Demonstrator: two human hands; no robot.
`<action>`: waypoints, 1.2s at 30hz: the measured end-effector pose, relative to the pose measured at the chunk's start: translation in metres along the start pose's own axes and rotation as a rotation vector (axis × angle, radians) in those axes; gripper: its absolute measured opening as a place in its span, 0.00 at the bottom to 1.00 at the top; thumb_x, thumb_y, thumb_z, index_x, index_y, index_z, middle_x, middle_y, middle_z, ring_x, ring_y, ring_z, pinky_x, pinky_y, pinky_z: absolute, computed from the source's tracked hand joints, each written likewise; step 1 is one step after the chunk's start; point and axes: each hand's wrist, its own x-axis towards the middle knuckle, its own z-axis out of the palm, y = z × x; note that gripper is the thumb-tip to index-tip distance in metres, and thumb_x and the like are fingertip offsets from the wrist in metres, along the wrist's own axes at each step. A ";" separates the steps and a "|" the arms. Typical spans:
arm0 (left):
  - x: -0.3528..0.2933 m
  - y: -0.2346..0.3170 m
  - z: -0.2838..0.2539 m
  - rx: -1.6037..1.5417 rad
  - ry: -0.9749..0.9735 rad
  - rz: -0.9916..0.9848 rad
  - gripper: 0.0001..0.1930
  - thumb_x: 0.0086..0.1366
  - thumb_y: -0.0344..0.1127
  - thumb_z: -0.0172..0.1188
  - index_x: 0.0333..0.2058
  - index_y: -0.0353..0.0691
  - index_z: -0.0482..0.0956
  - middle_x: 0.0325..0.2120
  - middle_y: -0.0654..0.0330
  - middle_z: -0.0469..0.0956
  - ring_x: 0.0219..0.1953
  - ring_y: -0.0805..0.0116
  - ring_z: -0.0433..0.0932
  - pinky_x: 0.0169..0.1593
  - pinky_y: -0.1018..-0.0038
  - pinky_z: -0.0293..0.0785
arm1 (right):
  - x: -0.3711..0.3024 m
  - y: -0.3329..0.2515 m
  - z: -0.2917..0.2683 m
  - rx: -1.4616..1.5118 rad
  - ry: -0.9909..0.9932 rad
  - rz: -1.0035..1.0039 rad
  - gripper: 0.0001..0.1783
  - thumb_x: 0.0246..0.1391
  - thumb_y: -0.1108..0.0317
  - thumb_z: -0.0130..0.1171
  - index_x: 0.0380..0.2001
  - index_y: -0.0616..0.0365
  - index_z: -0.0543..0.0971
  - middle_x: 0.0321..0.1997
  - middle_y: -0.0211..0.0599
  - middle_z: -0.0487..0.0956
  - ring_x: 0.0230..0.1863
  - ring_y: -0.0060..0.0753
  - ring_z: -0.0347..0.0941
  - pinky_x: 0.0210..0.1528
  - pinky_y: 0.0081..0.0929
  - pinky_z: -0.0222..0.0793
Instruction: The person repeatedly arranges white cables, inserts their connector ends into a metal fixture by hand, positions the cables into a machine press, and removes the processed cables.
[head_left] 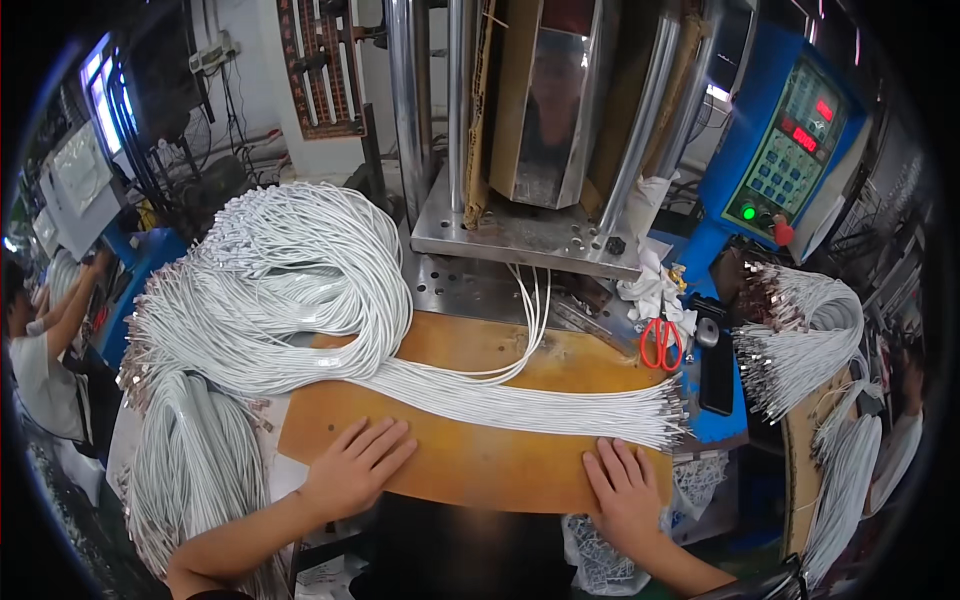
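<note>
My left hand (pixel 357 468) lies on the tan board (pixel 480 470) near its front left, fingers spread, holding nothing. On the board's right front part rests my right hand (pixel 625 495), its fingers stretched out just below the cable ends. A flat bundle of white cables (pixel 520 405) runs across the board, its metal-tipped ends fanned at the right. This bundle leads left to a big heap of coiled white cables (pixel 290 290). A few strands (pixel 537 310) loop up under the steel press (pixel 530 240) behind the board.
Red-handled scissors (pixel 660 343), a black phone-like object (pixel 716 375) and crumpled white paper (pixel 655 290) lie at the right. A blue control box (pixel 785 140) stands beyond. More cables (pixel 800 330) sit far right; another bundle (pixel 195 470) hangs left. A person (pixel 50 350) works at far left.
</note>
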 end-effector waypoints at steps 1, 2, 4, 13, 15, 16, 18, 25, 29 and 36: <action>-0.001 0.000 0.001 -0.002 0.007 0.002 0.34 0.51 0.32 0.60 0.60 0.41 0.69 0.63 0.53 0.65 0.64 0.55 0.64 0.66 0.54 0.59 | 0.000 0.000 0.001 -0.003 -0.001 -0.002 0.32 0.42 0.68 0.62 0.56 0.55 0.74 0.63 0.45 0.69 0.66 0.49 0.62 0.67 0.52 0.53; -0.002 -0.001 0.001 -0.003 0.012 0.005 0.34 0.51 0.32 0.60 0.60 0.41 0.68 0.63 0.53 0.65 0.64 0.55 0.64 0.66 0.54 0.59 | 0.000 0.000 0.002 -0.004 0.008 -0.002 0.32 0.42 0.69 0.62 0.56 0.55 0.74 0.63 0.45 0.70 0.66 0.49 0.62 0.67 0.52 0.54; -0.004 -0.002 0.001 -0.003 0.016 0.009 0.34 0.51 0.32 0.60 0.60 0.41 0.68 0.63 0.53 0.65 0.64 0.55 0.64 0.66 0.54 0.59 | -0.001 -0.002 0.004 -0.003 0.025 0.001 0.32 0.42 0.69 0.62 0.56 0.55 0.74 0.63 0.44 0.70 0.66 0.49 0.62 0.66 0.51 0.54; 0.039 0.038 -0.024 -0.528 0.049 0.130 0.33 0.57 0.45 0.68 0.58 0.36 0.69 0.56 0.48 0.71 0.59 0.49 0.70 0.62 0.57 0.66 | 0.028 -0.016 -0.032 0.343 -0.043 -0.056 0.39 0.41 0.59 0.67 0.58 0.61 0.70 0.62 0.50 0.69 0.65 0.54 0.62 0.66 0.51 0.54; 0.078 0.065 -0.037 -0.575 0.220 0.332 0.28 0.60 0.44 0.66 0.55 0.36 0.72 0.53 0.49 0.73 0.55 0.50 0.74 0.58 0.59 0.70 | 0.060 -0.007 -0.033 0.296 -0.008 -0.118 0.42 0.43 0.53 0.68 0.60 0.62 0.68 0.62 0.52 0.69 0.65 0.54 0.62 0.67 0.50 0.54; 0.099 0.079 -0.043 -0.560 0.289 0.365 0.27 0.59 0.43 0.65 0.53 0.34 0.72 0.51 0.49 0.74 0.54 0.51 0.74 0.57 0.61 0.70 | 0.076 0.003 -0.023 0.206 0.032 -0.115 0.43 0.44 0.51 0.67 0.60 0.62 0.67 0.62 0.53 0.69 0.64 0.53 0.63 0.67 0.49 0.54; 0.144 0.106 -0.048 -0.543 0.384 0.402 0.25 0.60 0.43 0.63 0.51 0.32 0.72 0.48 0.49 0.75 0.52 0.50 0.74 0.56 0.62 0.70 | 0.108 0.034 0.027 0.165 -0.060 -0.018 0.38 0.49 0.51 0.65 0.59 0.62 0.68 0.61 0.51 0.70 0.63 0.53 0.64 0.66 0.47 0.56; 0.166 0.069 0.029 -0.544 0.213 0.267 0.28 0.61 0.44 0.62 0.55 0.32 0.69 0.51 0.45 0.74 0.54 0.47 0.73 0.58 0.60 0.69 | 0.058 0.009 0.004 0.225 0.091 -0.045 0.34 0.51 0.49 0.64 0.55 0.59 0.71 0.56 0.46 0.74 0.59 0.47 0.68 0.63 0.44 0.59; 0.124 0.010 0.005 -0.378 0.223 0.169 0.24 0.62 0.40 0.62 0.52 0.31 0.75 0.48 0.45 0.78 0.52 0.46 0.77 0.56 0.62 0.72 | 0.028 0.098 -0.006 0.059 0.207 0.049 0.32 0.50 0.45 0.64 0.49 0.59 0.76 0.51 0.45 0.77 0.55 0.46 0.71 0.61 0.43 0.62; 0.117 -0.002 0.012 -0.435 0.221 0.024 0.16 0.60 0.35 0.64 0.44 0.32 0.79 0.42 0.48 0.81 0.45 0.50 0.80 0.49 0.65 0.75 | 0.106 0.001 0.017 0.258 0.085 -0.082 0.27 0.51 0.45 0.61 0.39 0.60 0.79 0.33 0.47 0.80 0.39 0.52 0.77 0.43 0.45 0.72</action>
